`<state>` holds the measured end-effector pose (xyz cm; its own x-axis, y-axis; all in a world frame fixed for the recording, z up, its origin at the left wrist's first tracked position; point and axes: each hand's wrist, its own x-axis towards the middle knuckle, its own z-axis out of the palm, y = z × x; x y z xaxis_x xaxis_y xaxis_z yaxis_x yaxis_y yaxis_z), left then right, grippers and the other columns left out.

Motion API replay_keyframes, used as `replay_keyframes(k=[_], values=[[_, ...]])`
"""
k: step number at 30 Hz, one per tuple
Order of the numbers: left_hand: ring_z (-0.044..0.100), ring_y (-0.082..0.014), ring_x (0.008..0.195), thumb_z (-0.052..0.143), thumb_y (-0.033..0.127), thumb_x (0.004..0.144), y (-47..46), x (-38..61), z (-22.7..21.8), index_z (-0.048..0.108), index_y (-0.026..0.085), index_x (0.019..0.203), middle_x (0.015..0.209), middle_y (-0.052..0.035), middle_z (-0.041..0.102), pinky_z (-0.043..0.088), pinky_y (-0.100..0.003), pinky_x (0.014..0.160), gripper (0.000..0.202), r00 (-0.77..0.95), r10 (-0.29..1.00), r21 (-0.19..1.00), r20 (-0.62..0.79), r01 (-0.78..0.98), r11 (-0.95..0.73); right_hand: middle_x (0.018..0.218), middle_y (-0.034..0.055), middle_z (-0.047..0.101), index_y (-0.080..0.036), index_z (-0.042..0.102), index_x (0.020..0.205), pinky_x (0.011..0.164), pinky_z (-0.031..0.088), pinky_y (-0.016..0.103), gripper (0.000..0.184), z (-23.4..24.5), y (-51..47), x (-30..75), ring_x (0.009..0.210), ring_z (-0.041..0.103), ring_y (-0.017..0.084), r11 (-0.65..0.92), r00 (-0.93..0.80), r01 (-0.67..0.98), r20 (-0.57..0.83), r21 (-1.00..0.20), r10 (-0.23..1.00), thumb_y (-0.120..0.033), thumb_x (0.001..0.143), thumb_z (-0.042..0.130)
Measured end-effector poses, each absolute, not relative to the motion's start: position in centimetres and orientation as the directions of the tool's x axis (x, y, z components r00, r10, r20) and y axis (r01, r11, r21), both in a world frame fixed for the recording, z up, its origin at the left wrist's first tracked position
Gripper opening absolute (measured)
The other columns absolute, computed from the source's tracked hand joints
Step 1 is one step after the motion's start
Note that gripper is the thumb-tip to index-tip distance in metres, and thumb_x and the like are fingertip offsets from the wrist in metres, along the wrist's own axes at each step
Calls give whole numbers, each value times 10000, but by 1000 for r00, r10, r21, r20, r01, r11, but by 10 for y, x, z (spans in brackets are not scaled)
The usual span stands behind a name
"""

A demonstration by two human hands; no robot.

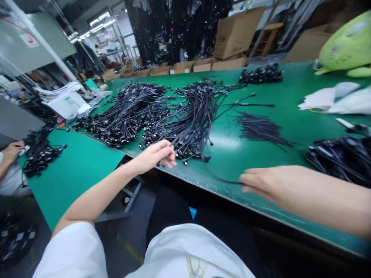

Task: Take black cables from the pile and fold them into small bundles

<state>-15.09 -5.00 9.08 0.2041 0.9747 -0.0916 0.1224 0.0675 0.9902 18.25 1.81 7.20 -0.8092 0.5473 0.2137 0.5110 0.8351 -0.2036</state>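
Observation:
My left hand [155, 154] reaches onto the green table [232, 154] with its fingers curled at the near edge of a big heap of black cables [185, 116]; they pinch the cable ends there. My right hand [257, 183] hovers near the table's front edge, fingers closed on a thin black tie strip [227, 180] that sticks out to the left. A fan of loose black tie strips [261, 129] lies beyond it.
A second cable heap [124, 112] lies to the left, a small bundle [261, 74] at the back and bagged black parts [339, 158] at right. Another person's hand [11, 151] rests by cables [40, 152] on a lower green table. Cardboard boxes [234, 33] stand behind.

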Motion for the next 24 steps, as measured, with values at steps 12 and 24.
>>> replay_keyframes(k=[12,24], values=[[224,-38,441,651,339,860,-79,-123,81,653,116,869,558,76,259,276,-118,381,223,289,925,847,-248,-399,351,837,40,682,-220,665,852,638,402,276,341,99,70,183,743,608,182,760,-731,600,215,-251,648,-502,931,489],[606,-129,731,566,402,913,-55,-110,60,656,153,1020,807,-42,641,491,-229,651,285,0,996,995,84,-55,-84,644,13,587,-192,578,740,507,342,281,255,50,-19,141,509,541,148,965,-941,255,212,-66,263,-131,925,413]])
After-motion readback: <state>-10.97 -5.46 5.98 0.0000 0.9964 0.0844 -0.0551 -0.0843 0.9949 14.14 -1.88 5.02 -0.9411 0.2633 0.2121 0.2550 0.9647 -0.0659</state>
